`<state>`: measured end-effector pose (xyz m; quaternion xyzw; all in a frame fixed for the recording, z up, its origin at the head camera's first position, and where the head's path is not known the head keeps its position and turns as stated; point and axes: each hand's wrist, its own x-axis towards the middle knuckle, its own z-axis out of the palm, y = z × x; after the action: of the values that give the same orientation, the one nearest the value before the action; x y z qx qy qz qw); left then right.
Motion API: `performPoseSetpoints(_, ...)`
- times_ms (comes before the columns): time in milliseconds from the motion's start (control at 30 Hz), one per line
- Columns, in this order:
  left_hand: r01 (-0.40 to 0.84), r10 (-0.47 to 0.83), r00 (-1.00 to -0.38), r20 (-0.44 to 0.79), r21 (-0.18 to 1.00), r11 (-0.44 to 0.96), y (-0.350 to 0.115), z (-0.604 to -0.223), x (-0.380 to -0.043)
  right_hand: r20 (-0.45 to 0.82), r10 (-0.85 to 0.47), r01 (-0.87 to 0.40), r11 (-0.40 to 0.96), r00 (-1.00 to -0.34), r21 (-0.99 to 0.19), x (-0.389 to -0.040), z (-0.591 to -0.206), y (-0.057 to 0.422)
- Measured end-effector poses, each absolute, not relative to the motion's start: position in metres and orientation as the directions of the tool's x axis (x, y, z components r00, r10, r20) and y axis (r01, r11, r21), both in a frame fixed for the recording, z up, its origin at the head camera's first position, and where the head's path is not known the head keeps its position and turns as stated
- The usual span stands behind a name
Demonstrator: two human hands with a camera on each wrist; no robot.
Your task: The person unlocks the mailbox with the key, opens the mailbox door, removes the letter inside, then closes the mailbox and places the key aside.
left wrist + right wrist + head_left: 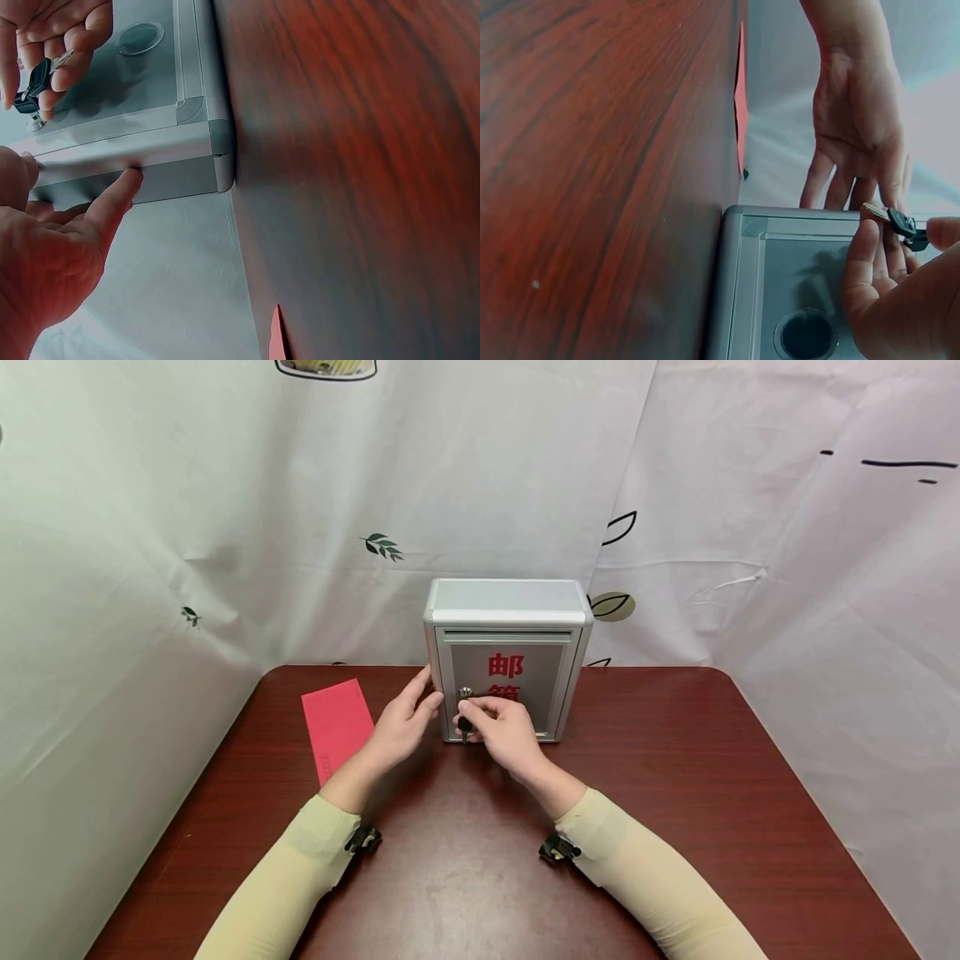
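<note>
A silver metal mailbox [510, 603] with red characters on its front door stands upright at the back of the table. My right hand [510, 735] pinches a black-headed key [916, 238] at the lock [465, 692] on the left of the door. A second black-headed key [45, 75] hangs beside it by a ring, its metal blade in front of my fingers. How deep the pinched key sits in the lock is hidden. My left hand [403, 724] rests against the mailbox's left side, fingers extended along it and thumb near the front edge.
A red envelope [337, 727] lies on the brown wooden table [450, 877], left of the mailbox and partly behind my left forearm. White printed cloth [495, 468] hangs close behind the mailbox and along both sides. A round window [806, 335] is low in the mailbox door.
</note>
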<state>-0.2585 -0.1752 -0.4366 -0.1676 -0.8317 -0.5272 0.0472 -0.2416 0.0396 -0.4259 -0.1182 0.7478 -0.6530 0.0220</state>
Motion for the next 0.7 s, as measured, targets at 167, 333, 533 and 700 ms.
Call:
performPoseSetpoints(167, 0.327, 0.231, -0.939, 0.253, 0.865, 0.381, -0.1750, -0.4361, -0.2579, 0.116, -0.205, -0.140, 0.104, -0.972, -0.985, -0.2418, -0.4245, 0.0394)
performPoseSetpoints(333, 0.329, 0.232, -0.938, 0.256, 0.868, 0.372, -0.1746, -0.4355, -0.2581, 0.101, -0.197, -0.121, 0.094, -0.975, -0.988, -0.2419, -0.4230, 0.0399)
performPoseSetpoints(533, 0.323, 0.227, -0.941, 0.253, 0.874, 0.364, -0.1741, -0.4346, -0.2574, 0.075, -0.184, -0.094, 0.097, -0.980, -0.991, -0.2422, -0.4214, 0.0399)
performPoseSetpoints(700, 0.318, 0.227, -0.942, 0.247, 0.873, 0.370, -0.1742, -0.4353, -0.2577, 0.066, -0.178, -0.084, 0.095, -0.982, -0.992, -0.2431, -0.4207, 0.0395)
